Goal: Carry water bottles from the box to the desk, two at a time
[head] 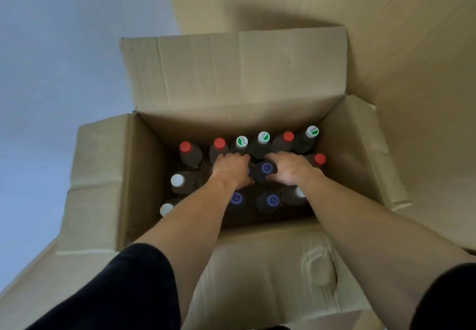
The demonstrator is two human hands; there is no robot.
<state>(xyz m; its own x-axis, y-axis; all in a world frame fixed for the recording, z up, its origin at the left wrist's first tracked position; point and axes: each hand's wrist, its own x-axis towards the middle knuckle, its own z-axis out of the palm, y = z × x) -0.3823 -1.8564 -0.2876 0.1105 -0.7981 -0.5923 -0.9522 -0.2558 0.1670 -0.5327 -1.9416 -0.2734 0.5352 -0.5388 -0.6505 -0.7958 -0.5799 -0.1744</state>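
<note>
open box [103, 175] crowds bottles [262, 143] around both hands [231, 167].

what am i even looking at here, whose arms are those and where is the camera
The camera sits on a person's head and looks forward and down, so you see their own two bare arms reaching away from you. There is no machine, and this is the only picture.

Below them stands an open cardboard box with its flaps folded out. Inside, plastic bottles stand upright, so you mostly see caps: red, green and white, plain white and blue.

Both hands are down among the bottles in the middle of the box. The left hand covers a bottle top. The right hand curls around a blue-capped bottle. Whether either grip is fully closed cannot be told. No desk is in view.
</note>
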